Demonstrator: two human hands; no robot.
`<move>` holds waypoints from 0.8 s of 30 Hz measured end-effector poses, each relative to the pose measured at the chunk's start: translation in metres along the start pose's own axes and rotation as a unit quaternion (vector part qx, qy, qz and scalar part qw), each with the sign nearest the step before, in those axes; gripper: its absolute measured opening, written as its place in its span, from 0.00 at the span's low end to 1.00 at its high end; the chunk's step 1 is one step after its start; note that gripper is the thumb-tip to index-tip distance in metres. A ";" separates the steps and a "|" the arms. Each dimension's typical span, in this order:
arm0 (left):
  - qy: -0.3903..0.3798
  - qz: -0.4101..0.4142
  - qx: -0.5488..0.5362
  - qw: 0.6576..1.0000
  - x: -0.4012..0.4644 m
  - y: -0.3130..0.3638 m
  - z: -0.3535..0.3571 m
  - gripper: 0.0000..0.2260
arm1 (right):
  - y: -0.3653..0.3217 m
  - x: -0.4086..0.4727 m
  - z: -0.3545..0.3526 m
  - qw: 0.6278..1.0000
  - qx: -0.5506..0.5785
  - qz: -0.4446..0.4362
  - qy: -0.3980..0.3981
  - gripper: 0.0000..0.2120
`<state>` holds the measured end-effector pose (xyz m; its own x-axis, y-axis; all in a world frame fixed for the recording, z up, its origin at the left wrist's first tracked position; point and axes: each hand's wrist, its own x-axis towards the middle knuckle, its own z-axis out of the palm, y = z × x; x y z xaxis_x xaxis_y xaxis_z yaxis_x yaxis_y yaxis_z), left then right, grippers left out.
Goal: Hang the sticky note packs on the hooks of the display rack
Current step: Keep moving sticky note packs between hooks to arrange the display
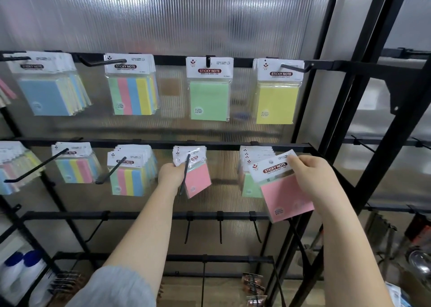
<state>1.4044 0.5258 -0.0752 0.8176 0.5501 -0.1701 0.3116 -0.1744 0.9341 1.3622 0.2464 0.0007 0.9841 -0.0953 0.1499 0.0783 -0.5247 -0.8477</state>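
Pink sticky note pack (283, 190) below right hand (310, 173) grip, header pinched.

A: What kind of place is this? Looks like a stationery shop to me.

B: Yeah, shop or stockroom. Black display rack (163, 144) with peg hooks (35, 168), rows of retail sticky note packs (209, 89) hanging by header cards, all against a ribbed translucent panel (163, 15). More black shelving (384, 141) off to the right.
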 end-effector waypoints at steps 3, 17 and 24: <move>-0.007 -0.045 -0.027 0.999 0.002 0.002 0.001 0.15 | -0.001 0.000 -0.001 1.000 0.003 -0.002 -0.003 0.21; 0.080 0.024 0.150 0.985 -0.061 -0.003 -0.013 0.17 | 0.009 -0.003 -0.019 0.998 0.015 -0.033 -0.048 0.22; 0.096 0.041 0.193 0.976 -0.106 -0.008 -0.027 0.19 | 0.009 -0.012 -0.025 0.994 0.008 -0.062 -0.087 0.21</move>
<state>1.3019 0.4910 -0.0561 0.7536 0.6573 -0.0036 0.4385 -0.4985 0.7478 1.3473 0.2212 0.0039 0.9793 0.1182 0.1646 0.2021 -0.5094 -0.8365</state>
